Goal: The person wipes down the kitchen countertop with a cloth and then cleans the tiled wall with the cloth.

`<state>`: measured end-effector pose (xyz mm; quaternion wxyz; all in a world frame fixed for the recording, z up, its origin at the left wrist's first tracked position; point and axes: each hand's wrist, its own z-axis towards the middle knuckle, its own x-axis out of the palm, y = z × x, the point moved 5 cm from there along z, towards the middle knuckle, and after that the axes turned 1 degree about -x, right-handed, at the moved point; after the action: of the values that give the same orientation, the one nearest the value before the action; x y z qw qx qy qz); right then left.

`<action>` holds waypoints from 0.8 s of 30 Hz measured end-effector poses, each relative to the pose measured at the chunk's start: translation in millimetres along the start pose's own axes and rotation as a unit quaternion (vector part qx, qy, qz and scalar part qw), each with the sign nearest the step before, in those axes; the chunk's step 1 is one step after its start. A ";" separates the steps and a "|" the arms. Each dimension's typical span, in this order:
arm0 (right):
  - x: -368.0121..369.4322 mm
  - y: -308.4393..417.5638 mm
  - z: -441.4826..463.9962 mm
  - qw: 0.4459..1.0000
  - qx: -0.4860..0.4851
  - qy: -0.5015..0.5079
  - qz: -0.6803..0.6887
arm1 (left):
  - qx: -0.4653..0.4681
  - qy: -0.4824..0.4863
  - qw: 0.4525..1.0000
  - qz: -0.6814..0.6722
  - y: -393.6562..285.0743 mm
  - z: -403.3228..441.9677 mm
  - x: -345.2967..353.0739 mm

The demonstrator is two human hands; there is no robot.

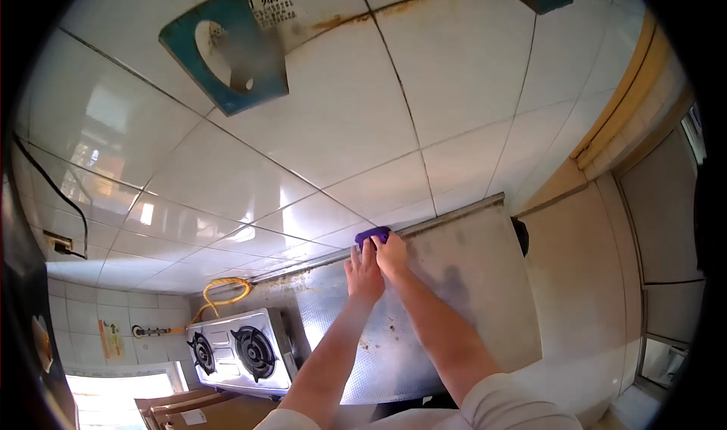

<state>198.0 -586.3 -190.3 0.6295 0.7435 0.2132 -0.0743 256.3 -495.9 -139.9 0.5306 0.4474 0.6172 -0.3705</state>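
A purple scrubbing tool (372, 238), its exact kind partly covered by fingers, sits against the bottom of the tiled wall, where the wall meets the metal countertop (485, 278). My right hand (391, 254) is closed around its right end. Stretched fingers of my left hand (365, 278) reach up to its near side, with a fingertip touching it; the other fingers are spread just left of it. The working underside of the tool is hidden. Brown specks and dull stains mark the metal surface below my hands.
Left on the counter stands a two-burner gas stove (241, 352), with a yellow hose (226, 285) looping behind it. Blue-green brackets (266, 89) stick out from the white tiles overhead. A black cord (57, 184) runs to a wall socket. A dark object (520, 235) lies beyond the counter's right edge.
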 end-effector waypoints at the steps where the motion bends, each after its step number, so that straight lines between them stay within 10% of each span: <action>1: 2.4 1.3 -7.4 1.000 0.028 0.007 -0.001 | 0.001 0.008 0.999 -0.033 -2.9 -3.9 -16.3; 15: -227.1 253.3 -24.4 0.953 -0.174 -0.124 0.215 | 0.141 -0.412 0.899 -0.047 -112.4 0.4 -254.8; 19: -226.8 217.0 -12.8 0.957 -0.205 -0.160 0.126 | 0.109 -0.376 0.917 -0.075 -123.8 14.8 -194.6; 24: -148.8 13.1 37.7 0.986 -0.103 -0.109 0.072 | 0.097 -0.110 0.989 -0.025 -129.7 33.0 -26.5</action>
<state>75.7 -657.6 -129.5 0.7257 0.6758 0.0955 -0.0869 145.3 -573.0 -121.4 0.5403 0.4373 0.5272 -0.4888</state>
